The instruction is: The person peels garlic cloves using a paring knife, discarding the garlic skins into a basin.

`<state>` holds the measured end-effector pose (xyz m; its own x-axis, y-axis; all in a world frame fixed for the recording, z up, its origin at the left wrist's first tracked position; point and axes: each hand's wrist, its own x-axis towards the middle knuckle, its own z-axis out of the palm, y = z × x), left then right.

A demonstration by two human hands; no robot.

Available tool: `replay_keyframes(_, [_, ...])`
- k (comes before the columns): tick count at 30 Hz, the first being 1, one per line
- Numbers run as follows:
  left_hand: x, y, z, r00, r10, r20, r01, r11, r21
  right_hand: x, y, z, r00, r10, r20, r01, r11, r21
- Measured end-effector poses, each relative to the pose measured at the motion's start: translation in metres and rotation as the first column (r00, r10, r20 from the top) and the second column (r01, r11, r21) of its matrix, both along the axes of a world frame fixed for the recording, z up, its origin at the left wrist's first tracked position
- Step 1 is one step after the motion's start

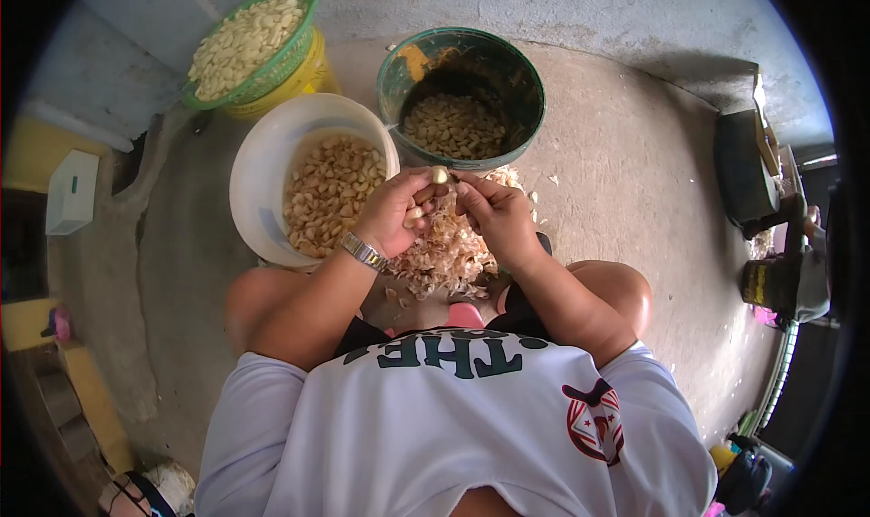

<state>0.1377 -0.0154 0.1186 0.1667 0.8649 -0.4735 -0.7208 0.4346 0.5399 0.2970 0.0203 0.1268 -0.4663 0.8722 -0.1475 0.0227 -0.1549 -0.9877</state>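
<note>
My left hand (397,214), a metal watch (364,251) on its wrist, pinches a peeled garlic clove (439,174) between thumb and finger. More pale cloves (414,215) sit in its curled fingers. Close beside it, my right hand (498,216) is closed, its fingertips near the clove; a small dark thing shows at them, too small to name. Beneath both hands lies a heap of garlic skins (444,259). A white tub (251,177) of unpeeled-looking cloves (333,191) stands to the left. Ahead is a green bucket (535,91) with paler cloves (456,125) inside.
At the far left, a green basket (306,19) heaped with peeled cloves (249,44) rests on a yellow bucket (315,68). A blue wall (580,9) runs behind. Along the right stand a dark container (743,164) and other household items. A white box (72,193) is at left.
</note>
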Motion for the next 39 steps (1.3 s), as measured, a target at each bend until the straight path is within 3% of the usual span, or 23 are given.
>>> replay_keyframes(2, [-0.002, -0.001, -0.004, 1.000, -0.010, 0.027, 0.012, 0.999, -0.040, -0.004, -0.003, -0.010, 0.987, -0.090, 0.134, 0.011, 0.867, 0.498])
replay_keyframes(5, [-0.001, -0.001, -0.005, 0.999, -0.028, -0.042, 0.027, 1.000, -0.006, -0.004, -0.007, 0.004, 0.957, -0.123, 0.263, -0.027, 0.863, 0.504])
replay_keyframes(8, [0.000, -0.001, 0.001, 0.991, -0.054, -0.119, 0.061, 0.996, 0.062, -0.002, -0.006, 0.005, 0.989, -0.067, 0.134, 0.022, 0.949, 0.315])
replay_keyframes(11, [0.001, -0.002, 0.001, 0.982, -0.053, -0.180, 0.078, 0.988, 0.135, 0.003, -0.004, 0.011, 0.998, -0.009, 0.059, 0.008, 1.000, 0.015])
replay_keyframes(20, [0.009, -0.006, 0.001, 0.926, -0.060, -0.372, 0.151, 0.964, 0.220, 0.026, 0.001, 0.032, 0.935, -0.120, -0.335, 0.004, 0.945, -0.326])
replay_keyframes(24, [0.009, 0.010, 0.002, 0.866, -0.045, -0.498, 0.137, 0.979, 0.149, 0.037, 0.007, 0.032, 0.975, -0.121, -0.189, 0.076, 0.970, -0.230])
replay_keyframes(27, [0.007, 0.050, -0.004, 0.779, 0.109, -0.617, -0.037, 0.991, 0.128, 0.037, 0.008, 0.024, 0.997, -0.069, 0.033, 0.072, 0.992, -0.101])
replay_keyframes(29, [0.000, 0.072, 0.000, 0.821, 0.137, -0.555, -0.118, 0.991, 0.069, 0.037, 0.011, 0.006, 0.974, -0.017, 0.225, -0.001, 0.997, 0.079])
replay_keyframes(30, [-0.007, 0.081, -0.006, 0.881, 0.163, -0.444, -0.158, 0.986, 0.048, 0.037, 0.013, 0.002, 0.947, -0.005, 0.322, -0.050, 0.986, 0.162])
replay_keyframes(33, [-0.020, 0.083, -0.011, 0.967, 0.082, -0.243, -0.091, 0.995, -0.026, 0.032, 0.007, 0.007, 0.748, 0.024, 0.663, -0.261, 0.930, 0.260])
replay_keyframes(37, [-0.026, 0.051, -0.008, 0.996, 0.008, -0.088, -0.007, 1.000, 0.012, 0.026, 0.000, 0.001, 0.716, -0.016, 0.698, -0.267, 0.917, 0.295])
replay_keyframes(38, [-0.029, 0.042, -0.009, 0.998, -0.023, -0.054, 0.024, 1.000, 0.013, 0.024, 0.000, 0.005, 0.711, 0.026, 0.703, -0.266, 0.935, 0.235])
replay_keyframes(39, [-0.027, 0.031, -0.006, 0.996, -0.030, -0.078, 0.031, 1.000, 0.002, 0.023, 0.001, 0.002, 0.768, 0.034, 0.639, -0.234, 0.944, 0.232])
